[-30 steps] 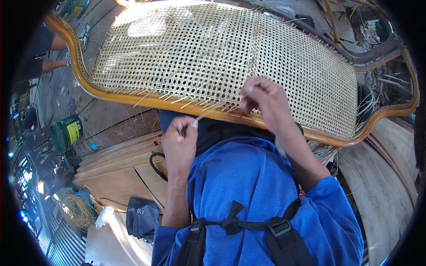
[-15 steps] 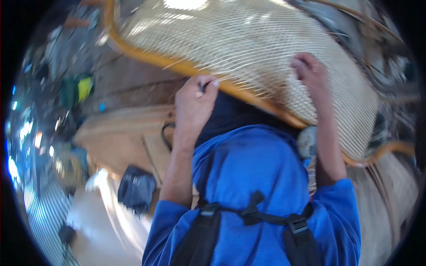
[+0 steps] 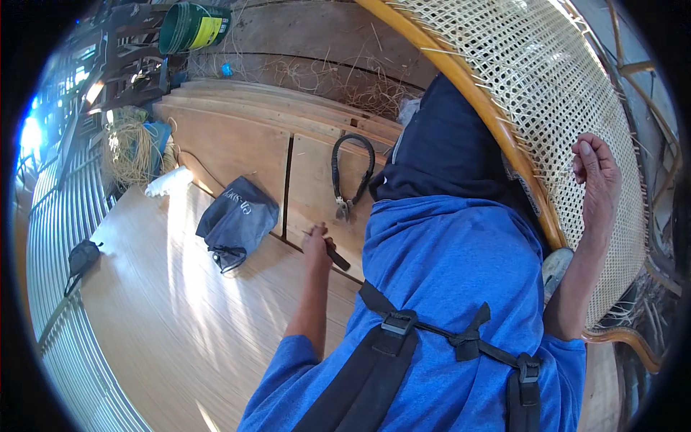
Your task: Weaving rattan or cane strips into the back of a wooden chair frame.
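My left hand (image 3: pixel 317 245) is closed around a small tool with a black handle (image 3: pixel 338 258), whose other end I cannot make out. It is above the wooden board, near a black looped tool with a plier-like metal end (image 3: pixel 344 210). My right hand (image 3: pixel 599 180) hovers over the woven cane panel (image 3: pixel 533 79), thumb and fingers curled together; whether a strand is between them is hidden. The panel is stretched in a curved, varnished wooden frame (image 3: pixel 497 122) leaning across my legs. Short cane ends stick out along the frame's edge.
A dark drawstring bag (image 3: pixel 241 219) lies on the pale boards (image 3: pixel 158 288). Behind it are a bundle of cane strands (image 3: pixel 133 147) and a small black pouch (image 3: pixel 83 258). A green bucket (image 3: pixel 194 29) and loose fibre scraps (image 3: pixel 367 86) are on the plank floor.
My left hand has left the frame's edge and moved down and left over the boards, still gripping the tool. The view has turned left. My right hand stays over the cane panel.
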A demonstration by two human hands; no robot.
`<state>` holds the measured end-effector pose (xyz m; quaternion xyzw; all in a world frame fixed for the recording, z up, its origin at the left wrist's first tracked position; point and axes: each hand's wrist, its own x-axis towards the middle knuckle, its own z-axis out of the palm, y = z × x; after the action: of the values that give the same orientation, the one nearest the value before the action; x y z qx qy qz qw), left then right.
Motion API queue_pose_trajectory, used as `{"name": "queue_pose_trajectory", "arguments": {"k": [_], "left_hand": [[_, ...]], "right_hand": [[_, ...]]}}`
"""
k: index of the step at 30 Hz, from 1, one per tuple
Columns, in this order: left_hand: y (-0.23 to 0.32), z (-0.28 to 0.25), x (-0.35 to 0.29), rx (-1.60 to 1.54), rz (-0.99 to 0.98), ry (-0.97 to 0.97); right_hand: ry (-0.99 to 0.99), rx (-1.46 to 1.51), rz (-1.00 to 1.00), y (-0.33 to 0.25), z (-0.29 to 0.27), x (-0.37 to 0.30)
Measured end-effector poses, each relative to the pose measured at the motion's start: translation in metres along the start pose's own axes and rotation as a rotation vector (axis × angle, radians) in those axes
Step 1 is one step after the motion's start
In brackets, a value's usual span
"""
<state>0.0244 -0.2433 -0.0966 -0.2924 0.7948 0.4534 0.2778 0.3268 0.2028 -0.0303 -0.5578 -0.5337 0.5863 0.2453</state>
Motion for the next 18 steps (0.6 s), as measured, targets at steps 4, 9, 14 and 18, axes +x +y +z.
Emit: {"name": "queue_pose_trajectory", "arguments": {"k": [4, 9, 14, 18], "left_hand": [[-0.040, -0.010, -0.019, 0.048, -0.083, -0.002], [-0.037, -0.006, -0.036, 0.480, -0.080, -0.081], [0.001, 0.014, -0.065, 0.748, 0.478, -0.350], [0.041, 0.089, -0.071, 0.686, 0.516, -0.424]], "right_hand": [[-0.039, -0.030, -0.030, -0.008, 0.010, -0.001], [-0.049, -0.036, -0.016, -0.012, 0.006, -0.007], [0.089, 0.064, -0.045, -0.027, -0.009, -0.009], [0.314, 0.166, -0.167, -0.025, -0.070, -0.015]]}}
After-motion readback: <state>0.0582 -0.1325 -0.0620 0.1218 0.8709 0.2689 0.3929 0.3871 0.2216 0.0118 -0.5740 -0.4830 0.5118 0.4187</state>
